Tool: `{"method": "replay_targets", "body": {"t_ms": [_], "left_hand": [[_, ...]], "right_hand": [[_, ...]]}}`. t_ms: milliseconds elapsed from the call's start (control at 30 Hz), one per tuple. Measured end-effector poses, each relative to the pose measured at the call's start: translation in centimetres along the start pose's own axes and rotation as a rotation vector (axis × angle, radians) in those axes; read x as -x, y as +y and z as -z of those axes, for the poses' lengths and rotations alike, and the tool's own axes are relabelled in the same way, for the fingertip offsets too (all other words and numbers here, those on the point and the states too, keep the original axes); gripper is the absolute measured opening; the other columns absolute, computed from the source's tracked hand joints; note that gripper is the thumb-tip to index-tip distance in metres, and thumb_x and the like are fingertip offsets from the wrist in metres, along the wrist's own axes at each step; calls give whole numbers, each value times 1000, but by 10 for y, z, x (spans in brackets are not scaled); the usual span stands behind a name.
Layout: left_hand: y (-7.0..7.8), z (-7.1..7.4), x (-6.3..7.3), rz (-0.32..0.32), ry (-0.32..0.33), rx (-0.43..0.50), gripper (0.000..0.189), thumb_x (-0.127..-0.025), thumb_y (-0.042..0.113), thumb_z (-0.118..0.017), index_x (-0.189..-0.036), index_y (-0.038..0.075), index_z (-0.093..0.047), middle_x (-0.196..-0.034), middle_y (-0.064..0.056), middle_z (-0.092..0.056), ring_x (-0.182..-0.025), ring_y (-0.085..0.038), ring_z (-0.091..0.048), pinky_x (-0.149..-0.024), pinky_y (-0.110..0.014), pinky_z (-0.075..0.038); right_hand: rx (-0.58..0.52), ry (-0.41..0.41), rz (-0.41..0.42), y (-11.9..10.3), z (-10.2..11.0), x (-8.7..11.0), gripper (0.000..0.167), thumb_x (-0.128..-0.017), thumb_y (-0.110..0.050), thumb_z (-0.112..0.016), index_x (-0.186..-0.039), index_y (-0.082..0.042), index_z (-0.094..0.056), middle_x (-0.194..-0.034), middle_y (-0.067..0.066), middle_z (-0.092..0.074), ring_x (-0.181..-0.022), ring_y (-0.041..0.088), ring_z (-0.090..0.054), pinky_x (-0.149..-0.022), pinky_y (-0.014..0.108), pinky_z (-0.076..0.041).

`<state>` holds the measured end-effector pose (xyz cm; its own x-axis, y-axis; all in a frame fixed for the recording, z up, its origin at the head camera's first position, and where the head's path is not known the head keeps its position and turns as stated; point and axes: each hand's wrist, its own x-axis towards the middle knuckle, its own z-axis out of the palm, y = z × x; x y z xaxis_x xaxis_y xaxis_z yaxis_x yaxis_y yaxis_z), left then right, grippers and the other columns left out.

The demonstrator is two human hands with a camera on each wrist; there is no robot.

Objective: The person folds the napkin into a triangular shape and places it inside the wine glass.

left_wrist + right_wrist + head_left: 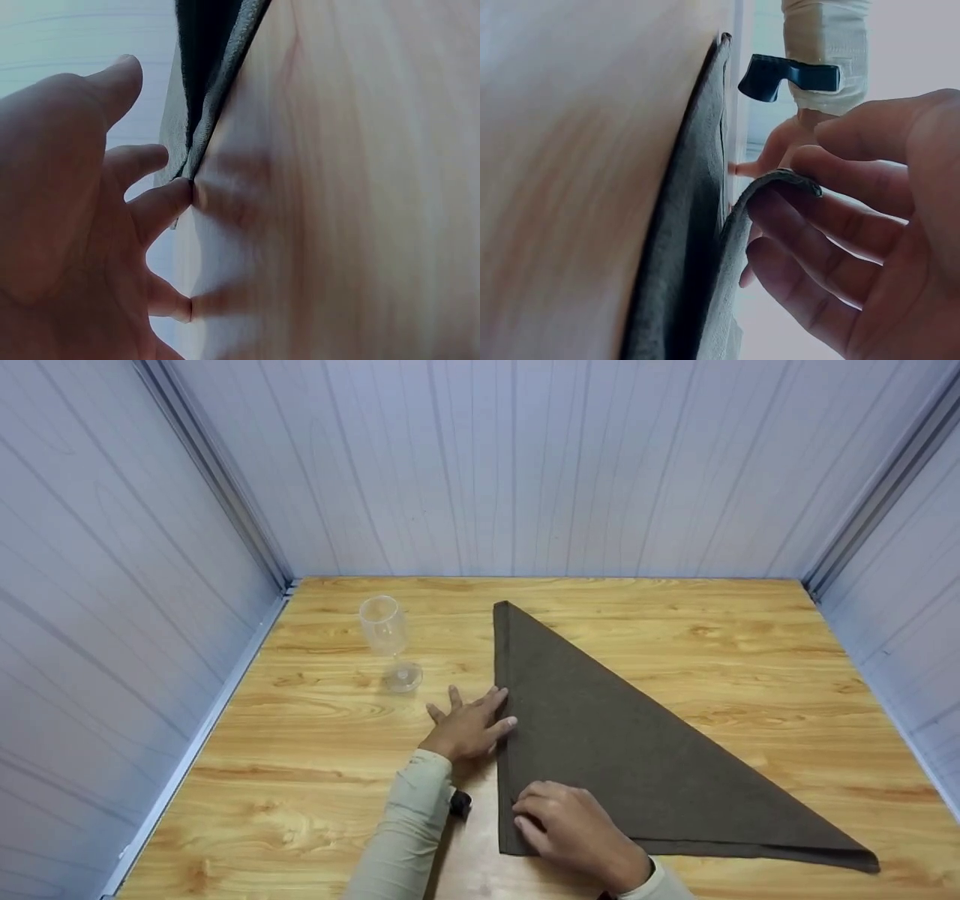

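Observation:
A dark brown cloth [600, 735] lies folded into a triangle, with a narrow folded strip along its left side. My left hand [469, 727] spreads its fingers at that edge, some fingertips touching it. In the left wrist view, the left hand [75, 202] shows its thumb raised clear of the fabric. My right hand [570, 825] is at the lower left corner, fingers curled at the strip. Up close in the right wrist view, the right hand [885, 217] holds a lifted edge of the cloth [735, 225] at its curled fingers.
A clear stemmed glass [386, 634] stands upright on the wood-patterned table [300, 750], beyond and left of my left hand. Pale panel walls [525, 465] enclose the table at the back and on both sides. A black wrist device [460, 804] sits by the left sleeve.

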<state>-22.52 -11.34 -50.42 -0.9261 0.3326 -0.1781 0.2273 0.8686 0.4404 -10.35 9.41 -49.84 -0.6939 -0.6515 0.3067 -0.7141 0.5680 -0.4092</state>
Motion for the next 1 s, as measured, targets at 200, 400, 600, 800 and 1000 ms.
{"method": "replay_targets", "body": {"t_ms": [200,400,600,800,1000], "left_hand": [[-1,0,-1,-23,0,-32,66,-101,63,-38,-158,31,-32,-163,3,-28,-141,-62,3,-98,-85,-2],[-2,0,-1,-22,-14,-43,65,-101,64,-39,-158,33,-33,-164,3,-25,-142,-60,5,-98,-84,0],[-1,1,-1,-15,-22,-52,65,-100,64,-41,-157,34,-34,-164,3,-24,-143,-60,5,-99,-84,0],[0,0,0,-14,-25,-57,65,-99,64,-43,-157,34,-36,-164,3,-24,-142,-60,5,-99,-84,1],[0,-1,0,-30,-16,-60,65,-98,63,-46,-155,32,-40,-164,2,-25,-141,-62,4,-97,-85,-1]], "right_hand": [[41,-16,46,-3,-2,1,10,-92,-19,-70,-92,-15,-79,-90,-8,-66,-81,7,-63,-69,27,-55],[31,-64,53,-6,-2,2,9,-93,-19,-70,-93,-17,-79,-91,-8,-66,-79,5,-62,-68,26,-54],[11,-122,46,-7,-3,2,11,-95,-21,-69,-97,-17,-79,-94,-7,-67,-81,5,-63,-70,26,-55],[-2,-110,96,-8,-7,3,11,-95,-20,-70,-99,-14,-78,-97,-6,-67,-84,5,-64,-71,25,-54],[-3,-146,100,-8,-8,4,12,-96,-21,-69,-102,-15,-77,-100,-6,-67,-86,6,-64,-73,26,-54]]}}
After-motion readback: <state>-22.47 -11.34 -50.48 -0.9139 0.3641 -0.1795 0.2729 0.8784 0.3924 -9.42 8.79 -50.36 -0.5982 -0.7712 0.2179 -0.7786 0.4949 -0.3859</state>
